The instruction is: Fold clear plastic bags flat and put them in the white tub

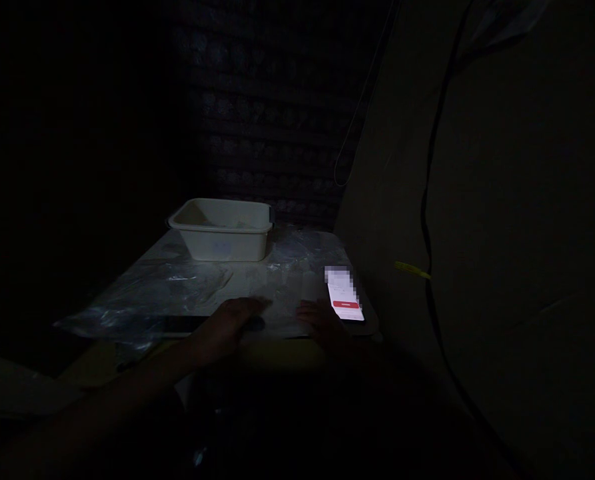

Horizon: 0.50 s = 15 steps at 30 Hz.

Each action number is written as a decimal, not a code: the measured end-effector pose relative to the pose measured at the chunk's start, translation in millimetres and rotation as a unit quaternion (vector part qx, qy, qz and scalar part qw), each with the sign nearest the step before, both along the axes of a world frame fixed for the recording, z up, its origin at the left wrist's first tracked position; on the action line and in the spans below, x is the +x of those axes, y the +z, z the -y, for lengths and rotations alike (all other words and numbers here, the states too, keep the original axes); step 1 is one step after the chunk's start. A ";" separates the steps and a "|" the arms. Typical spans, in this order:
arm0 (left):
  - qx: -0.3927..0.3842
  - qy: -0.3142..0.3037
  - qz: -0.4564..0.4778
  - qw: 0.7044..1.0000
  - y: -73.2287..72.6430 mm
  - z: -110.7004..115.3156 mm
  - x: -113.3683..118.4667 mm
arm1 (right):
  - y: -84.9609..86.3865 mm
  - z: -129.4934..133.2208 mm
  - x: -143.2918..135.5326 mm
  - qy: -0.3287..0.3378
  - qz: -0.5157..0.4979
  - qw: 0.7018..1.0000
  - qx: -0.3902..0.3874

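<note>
In the dim head view, my left hand (230, 322) is at the front edge of a pale tabletop (250, 280), fingers stretched to the right and slightly blurred. A dark flat strip (183, 325) lies along the edge beside it, partly covered by the hand; what it is I cannot make out. My right hand (322, 319) is at the same edge, fingers apart and pointing left, with nothing visible in them. Just beyond it lies a smartphone (346, 297) with a lit white screen and a red button. Shadow hides much of both hands.
A white plastic tub (230, 245) stands at the back left of the table; its contents are hard to make out. Crumpled clear plastic film (162, 290) covers the left side. A dark cable (424, 220) with a yellow tie (411, 269) hangs along the right wall.
</note>
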<state>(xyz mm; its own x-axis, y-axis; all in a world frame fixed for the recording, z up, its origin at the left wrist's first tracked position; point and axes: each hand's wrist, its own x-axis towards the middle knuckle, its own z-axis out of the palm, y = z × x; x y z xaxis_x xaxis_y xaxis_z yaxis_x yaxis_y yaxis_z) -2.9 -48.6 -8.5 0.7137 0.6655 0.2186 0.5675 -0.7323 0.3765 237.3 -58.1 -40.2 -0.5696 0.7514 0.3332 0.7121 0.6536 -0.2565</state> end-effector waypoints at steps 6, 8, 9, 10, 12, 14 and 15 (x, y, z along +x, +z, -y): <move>-0.068 0.060 0.054 0.994 -11.6 -10.0 -7.1 | 21.4 5.7 -7.7 -0.085 -0.057 0.991 -0.091; -0.078 0.064 0.080 0.992 -11.8 -10.6 -7.6 | 25.4 5.3 -10.3 -0.109 -0.105 0.980 -0.126; -0.086 0.068 0.094 0.990 -11.6 -10.6 -7.3 | 26.8 4.3 -11.4 -0.120 -0.130 0.975 -0.134; -0.098 0.078 0.105 0.987 -11.3 -10.5 -6.7 | 27.9 2.9 -12.5 -0.132 -0.152 0.970 -0.139; -0.128 0.114 0.124 0.977 -10.4 -10.3 -4.7 | 29.9 -0.5 -14.2 -0.158 -0.184 0.957 -0.156; -0.158 0.159 0.146 0.964 -8.9 -10.6 -2.2 | 31.3 -4.4 -15.2 -0.176 -0.224 0.940 -0.190; -0.172 0.176 0.160 0.956 -7.8 -11.0 -0.9 | 31.5 -6.6 -15.6 -0.177 -0.252 0.928 -0.210</move>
